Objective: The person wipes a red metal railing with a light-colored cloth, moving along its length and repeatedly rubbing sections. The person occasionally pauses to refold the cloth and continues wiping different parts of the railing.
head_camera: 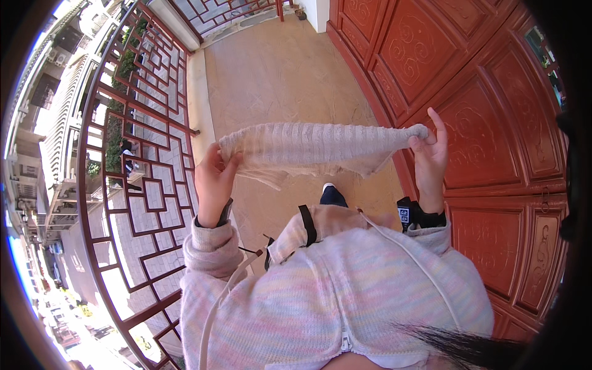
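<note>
A pale ribbed terry cloth (314, 143) stretches across the view in front of my body, held up above the floor. My left hand (216, 178) pinches its left end between thumb and fingers. At the opposite end, my right hand (429, 155) grips a bunched corner, with one finger raised. The cloth's lower edge hangs loose and folded between my hands, and its left part looks more beige than the right. Dark bands circle both my wrists, and a black-and-white printed tag (404, 215) sits by the right one.
To the left runs a dark red lattice railing (138, 185), with a paved lower level and a person (127, 157) beyond it. Carved red wooden door panels (485, 143) line the right side. Tan floor (286, 78) extends ahead to a white wall post (316, 14).
</note>
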The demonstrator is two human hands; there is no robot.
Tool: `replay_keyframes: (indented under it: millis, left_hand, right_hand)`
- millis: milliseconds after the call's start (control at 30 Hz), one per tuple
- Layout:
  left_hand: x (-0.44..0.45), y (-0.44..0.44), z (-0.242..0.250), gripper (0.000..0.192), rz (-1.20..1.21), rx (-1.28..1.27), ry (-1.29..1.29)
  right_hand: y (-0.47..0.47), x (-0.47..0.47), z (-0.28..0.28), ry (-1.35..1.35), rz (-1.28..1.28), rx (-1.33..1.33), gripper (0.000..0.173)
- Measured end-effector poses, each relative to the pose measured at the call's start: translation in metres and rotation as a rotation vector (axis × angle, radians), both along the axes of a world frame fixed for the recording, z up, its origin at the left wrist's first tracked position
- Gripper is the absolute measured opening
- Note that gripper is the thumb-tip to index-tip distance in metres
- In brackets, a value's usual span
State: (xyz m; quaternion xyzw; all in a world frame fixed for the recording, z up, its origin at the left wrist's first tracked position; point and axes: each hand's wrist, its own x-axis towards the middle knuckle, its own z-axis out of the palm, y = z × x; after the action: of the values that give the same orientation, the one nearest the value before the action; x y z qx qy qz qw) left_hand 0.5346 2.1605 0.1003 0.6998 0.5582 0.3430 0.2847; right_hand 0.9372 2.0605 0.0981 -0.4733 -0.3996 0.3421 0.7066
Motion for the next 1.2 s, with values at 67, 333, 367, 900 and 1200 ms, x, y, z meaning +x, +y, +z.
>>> replay_keyframes:
  millis: [67, 333, 367, 900, 1200]
  left_hand:
    - [0.001, 0.045, 0.003, 0.028, 0.049, 0.006, -0.377]
    - [0.003, 0.218, -0.018, 0.040, 0.258, 0.321, -0.811]
    - [-0.009, 0.242, -0.019, 0.042, 0.296, 0.321, -0.780]
    - [-0.054, 0.658, 0.012, 0.027, -0.078, 0.580, -0.422]
    - [-0.065, 0.907, 0.036, 0.036, -0.019, 0.764, -0.003]
  right_hand:
    - [0.057, 0.009, 0.002, -0.002, -0.001, 0.045, 0.066]
    - [0.288, -0.003, -0.006, -0.459, 0.001, -0.001, 0.040]
    - [0.314, -0.010, -0.005, -0.548, 0.023, 0.029, 0.043]
    - [0.722, -0.067, 0.061, -0.832, 0.220, -0.638, 0.030]
    - [1.000, -0.067, 0.052, -1.190, 0.284, -0.382, 0.027]
